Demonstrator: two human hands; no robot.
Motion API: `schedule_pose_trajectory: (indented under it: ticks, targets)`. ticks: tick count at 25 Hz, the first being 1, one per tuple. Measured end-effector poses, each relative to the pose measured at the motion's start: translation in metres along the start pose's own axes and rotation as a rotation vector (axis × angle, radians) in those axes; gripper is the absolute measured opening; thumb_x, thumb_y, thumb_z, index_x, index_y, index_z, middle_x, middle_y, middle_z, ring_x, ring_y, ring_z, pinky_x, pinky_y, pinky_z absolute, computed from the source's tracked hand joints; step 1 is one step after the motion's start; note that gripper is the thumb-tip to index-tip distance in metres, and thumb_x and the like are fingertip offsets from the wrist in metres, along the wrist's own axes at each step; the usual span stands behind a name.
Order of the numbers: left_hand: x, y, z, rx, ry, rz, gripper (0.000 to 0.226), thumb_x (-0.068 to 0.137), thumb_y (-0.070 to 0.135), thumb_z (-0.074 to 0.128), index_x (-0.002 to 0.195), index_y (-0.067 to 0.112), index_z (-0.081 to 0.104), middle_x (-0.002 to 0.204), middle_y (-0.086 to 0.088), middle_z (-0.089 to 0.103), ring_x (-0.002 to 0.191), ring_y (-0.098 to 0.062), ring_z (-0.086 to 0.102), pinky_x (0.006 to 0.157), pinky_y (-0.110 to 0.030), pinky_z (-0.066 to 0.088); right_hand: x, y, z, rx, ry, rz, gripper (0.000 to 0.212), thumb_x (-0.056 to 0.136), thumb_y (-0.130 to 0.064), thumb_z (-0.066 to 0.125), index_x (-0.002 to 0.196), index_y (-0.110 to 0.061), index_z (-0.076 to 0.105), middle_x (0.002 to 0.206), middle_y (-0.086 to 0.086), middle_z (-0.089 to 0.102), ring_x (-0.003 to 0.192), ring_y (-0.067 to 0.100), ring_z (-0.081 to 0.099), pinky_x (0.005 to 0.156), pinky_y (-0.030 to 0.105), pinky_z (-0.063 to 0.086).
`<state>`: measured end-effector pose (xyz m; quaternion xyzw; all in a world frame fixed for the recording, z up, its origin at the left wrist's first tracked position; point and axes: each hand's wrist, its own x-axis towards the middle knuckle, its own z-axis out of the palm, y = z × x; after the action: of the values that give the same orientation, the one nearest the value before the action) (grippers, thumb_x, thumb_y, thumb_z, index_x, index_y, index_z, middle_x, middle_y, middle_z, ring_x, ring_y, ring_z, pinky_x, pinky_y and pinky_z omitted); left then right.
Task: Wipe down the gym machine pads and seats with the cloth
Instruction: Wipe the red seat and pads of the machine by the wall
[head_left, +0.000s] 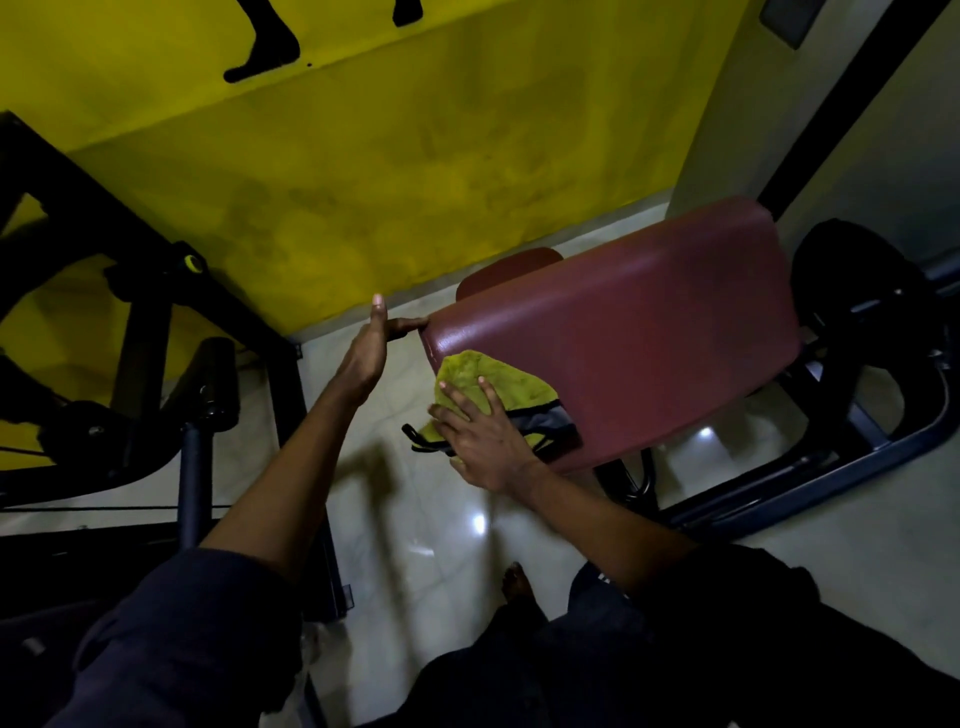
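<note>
The right hand (480, 441) lies flat on the cloth (491, 376), fingers spread and straight, and presses it against the pad (623, 332). The fingers do not curl round the cloth. The left hand (370, 356) is held edge-on beside the pad's near left corner. Its fingers are straight and together, pointing away from the person, and its thumb tip touches that corner. The left hand holds nothing. The two hands are apart, with the pad's corner and the upper part of the cloth between them.

The cloth is yellow-green with a grey panel and black trim. It sits on the lower left part of the pad, and its lower edge hangs past the pad's edge under the right hand. A black loop of trim sticks out to the left of the hand.

The pad is maroon, smooth, with rounded corners, and it is tilted. A smaller maroon pad (511, 265) shows just behind its upper left edge. A black metal frame (810, 462) carries the pad and runs along the floor (415, 525) to the right.

The floor is pale glossy tile with light reflections. A bare foot (517, 582) stands on it below the right forearm. A second black machine (137, 322) with a roller (218, 384) and a yellow knob (189, 263) stands at left. A yellow wall (363, 156) is behind.
</note>
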<state>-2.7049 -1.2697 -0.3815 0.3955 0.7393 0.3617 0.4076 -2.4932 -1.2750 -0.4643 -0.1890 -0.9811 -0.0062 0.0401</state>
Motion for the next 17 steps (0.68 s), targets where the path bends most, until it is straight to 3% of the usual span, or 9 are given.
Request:
schedule_pose_trajectory:
  ticks: [5,8,12,14,17]
  targets:
    - [0.007,-0.002,-0.005,-0.015,-0.004,-0.009,0.094,0.084,0.083,-0.004,0.106,0.038,0.076,0.139,0.002,0.058,0.142,-0.016,0.034,0.12,-0.049,0.007,-0.015,0.02,-0.008,0.005,-0.034,-0.179,0.058,0.08,-0.033,0.071,0.134,-0.019,0.054,0.147,0.002,0.051,0.15,0.026,0.026,0.119,0.061,0.017]
    - [0.007,-0.004,-0.004,-0.05,0.003,-0.015,0.093,0.086,0.08,-0.004,0.105,0.038,0.076,0.139,0.002,0.059,0.142,-0.015,0.033,0.119,-0.048,0.007,0.004,0.012,-0.016,-0.015,-0.07,-0.132,0.052,0.08,-0.033,0.071,0.128,-0.019,0.058,0.145,0.0,0.053,0.148,0.025,0.03,0.117,0.059,0.019]
    - [0.004,-0.002,-0.007,-0.124,-0.053,-0.004,0.092,0.094,0.069,-0.006,0.112,0.027,0.075,0.137,-0.001,0.06,0.141,-0.015,0.036,0.121,-0.047,0.006,0.001,0.029,-0.023,-0.028,0.005,-0.082,0.058,0.089,-0.046,0.06,0.141,-0.02,0.05,0.153,0.001,0.044,0.149,0.025,0.027,0.116,0.056,0.023]
    - [0.002,-0.003,-0.008,-0.156,-0.061,0.012,0.091,0.097,0.065,-0.005,0.114,0.025,0.074,0.134,0.0,0.063,0.137,-0.015,0.042,0.121,-0.048,0.008,0.001,0.048,-0.029,-0.009,0.071,0.01,0.058,0.098,-0.05,0.048,0.148,-0.021,0.042,0.155,0.001,0.04,0.15,0.026,0.026,0.116,0.056,0.024]
    - [0.0,-0.005,-0.006,-0.188,-0.049,0.032,0.089,0.097,0.067,-0.003,0.113,0.027,0.075,0.131,0.002,0.065,0.132,-0.014,0.047,0.12,-0.048,0.014,0.012,0.047,-0.035,0.052,0.114,0.156,0.056,0.099,-0.047,0.046,0.149,-0.022,0.042,0.156,0.002,0.04,0.15,0.028,0.025,0.115,0.059,0.024]
